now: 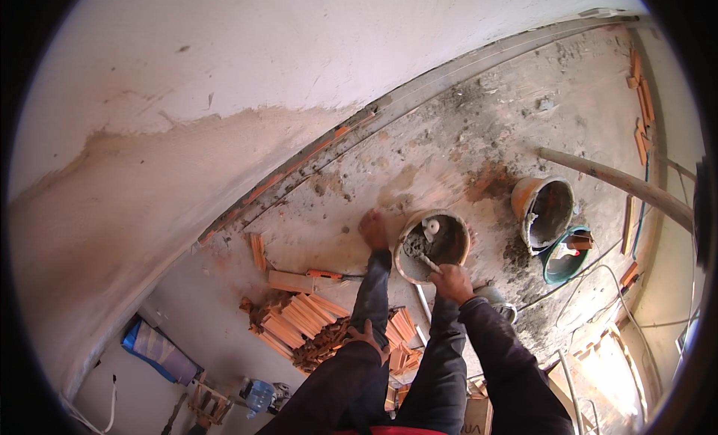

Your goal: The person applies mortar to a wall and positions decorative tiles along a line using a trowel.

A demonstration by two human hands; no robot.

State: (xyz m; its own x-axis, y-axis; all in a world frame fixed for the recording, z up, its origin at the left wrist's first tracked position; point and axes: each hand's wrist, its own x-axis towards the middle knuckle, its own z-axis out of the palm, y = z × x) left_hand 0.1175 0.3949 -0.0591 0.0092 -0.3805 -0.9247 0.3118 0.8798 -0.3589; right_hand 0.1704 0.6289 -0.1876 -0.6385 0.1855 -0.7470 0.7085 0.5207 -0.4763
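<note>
My right hand [451,284] is wrapped round the pale handle of a tool [425,260] whose head is in the grey mix of a round bucket [401,262]. A small whitish round object [431,227] is also in the bucket. My left hand [366,339] rests on my left leg just above piles of orange tile strips [298,320], fingers spread. My bare left foot [372,227] stands beside the bucket, and part of my other foot shows at its right side. An orange-handled tool [323,275] lies left of the bucket.
To the right are an orange bucket [527,199], a teal bucket [563,269] and a long wooden pole [613,182]. A plastered wall [187,98] runs along the left and top. At lower left are a blue roll [153,349] and a plastic jug [260,396]. Cables cross the right.
</note>
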